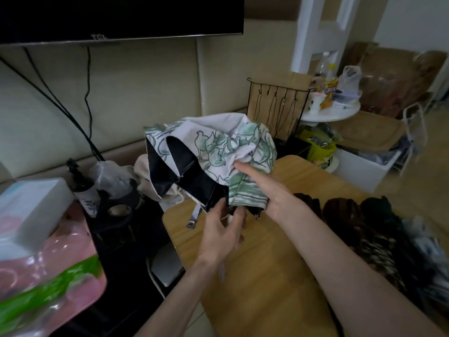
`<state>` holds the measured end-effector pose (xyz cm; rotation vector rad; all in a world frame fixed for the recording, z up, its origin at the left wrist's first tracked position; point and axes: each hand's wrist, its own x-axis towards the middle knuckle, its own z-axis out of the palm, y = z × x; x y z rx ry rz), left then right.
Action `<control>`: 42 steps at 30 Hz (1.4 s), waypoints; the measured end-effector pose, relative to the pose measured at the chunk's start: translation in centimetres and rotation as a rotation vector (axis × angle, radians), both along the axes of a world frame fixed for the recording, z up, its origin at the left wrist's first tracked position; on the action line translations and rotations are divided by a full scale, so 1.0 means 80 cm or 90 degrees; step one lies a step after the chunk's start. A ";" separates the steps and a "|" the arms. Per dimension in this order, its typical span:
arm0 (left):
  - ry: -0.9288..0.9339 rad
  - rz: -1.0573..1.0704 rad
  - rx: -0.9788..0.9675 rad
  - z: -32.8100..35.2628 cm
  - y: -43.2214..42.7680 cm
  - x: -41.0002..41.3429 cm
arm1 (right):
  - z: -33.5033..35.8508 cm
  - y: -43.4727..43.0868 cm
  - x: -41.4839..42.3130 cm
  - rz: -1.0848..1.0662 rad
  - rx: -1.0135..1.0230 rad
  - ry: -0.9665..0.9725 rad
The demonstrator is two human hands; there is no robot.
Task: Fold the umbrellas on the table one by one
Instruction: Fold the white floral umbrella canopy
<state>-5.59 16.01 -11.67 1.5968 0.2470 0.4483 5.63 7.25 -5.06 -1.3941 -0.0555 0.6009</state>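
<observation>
Between the two hands, over the far left corner of a wooden table (255, 276), one floral umbrella (218, 147) is held partly collapsed, white cloth printed with green leaves and black lining showing. Its long axis runs from the left hand's fingers up and away toward the far left. The handle end is nearest the person, and the loose canopy billows beyond both sets of fingertips. The right hand (271, 198) is the higher and farther of the two. Its thumb and lower fingers wrap the gathered cloth just above the rib tips, while its index finger lies straight, pointing up along the folds. The left hand (222, 229) sits directly below at the umbrella's lower end, fingers curled and pinching there; exactly what they pinch is hidden by cloth and shadow. One closing strap (194, 216) with a metal snap dangles just left of the left thumb, nearer that hand than the right. The likely next move, winding the panels round the shaft, turns on this: the loose cloth lies above and left of the right fingers, and the strap lies beside the left. Counted: one umbrella in hand, one strap, two hands. To the right of the right wrist, on the table, lie about three dark bundles (345, 211), probably further umbrellas, though blur prevents a sure count.
</observation>
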 end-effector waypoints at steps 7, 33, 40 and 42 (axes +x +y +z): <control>0.053 -0.046 0.144 0.018 0.020 -0.015 | 0.014 -0.005 0.000 -0.151 0.037 -0.069; -0.032 0.063 -0.233 0.047 0.080 0.002 | 0.014 -0.011 -0.076 0.402 -0.107 -0.486; 0.012 0.134 -0.287 0.032 0.120 0.002 | 0.024 -0.055 -0.045 -0.286 -0.057 -0.638; 0.009 0.113 -0.272 0.032 0.128 -0.001 | 0.028 -0.070 -0.030 -0.326 -0.131 -0.655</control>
